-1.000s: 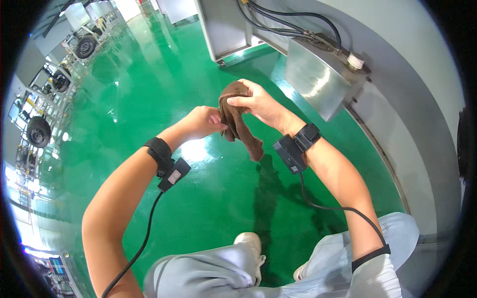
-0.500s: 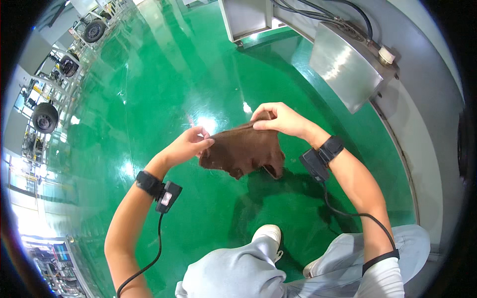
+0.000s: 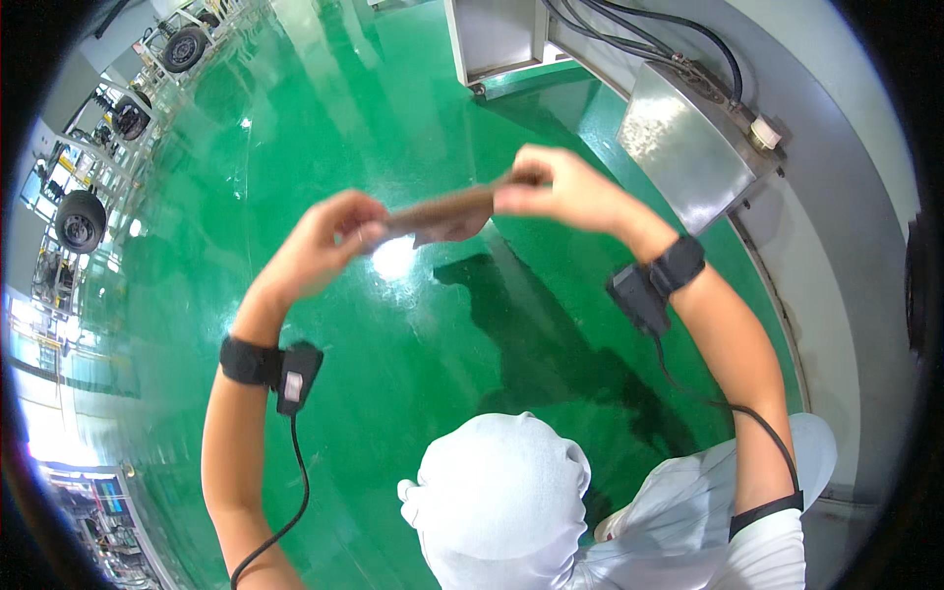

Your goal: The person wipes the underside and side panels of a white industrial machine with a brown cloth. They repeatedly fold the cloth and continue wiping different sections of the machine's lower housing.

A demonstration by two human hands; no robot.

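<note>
Between my hands a brown cloth [image 3: 447, 214] is stretched above the green floor, seen nearly edge-on as a narrow band with a short flap hanging under it. My left hand [image 3: 339, 236] pinches its left end, fingers curled and slightly blurred. At the other end my right hand [image 3: 551, 187] grips the cloth between thumb and fingers. Each wrist wears a black strap with a small black box, and a cable runs from it up the arm.
A metal box [image 3: 678, 133] with black hoses [image 3: 639, 34] juts from the grey machine on the right. A white cabinet [image 3: 497, 39] stands ahead. Wheels on racks, one a dark tyre [image 3: 81, 221], line the far left. Green floor [image 3: 393, 413] lies below.
Both hands have risen away from my body and spread a little wider. The cloth, which hung down as a broad sheet, now shows as a thin band.
</note>
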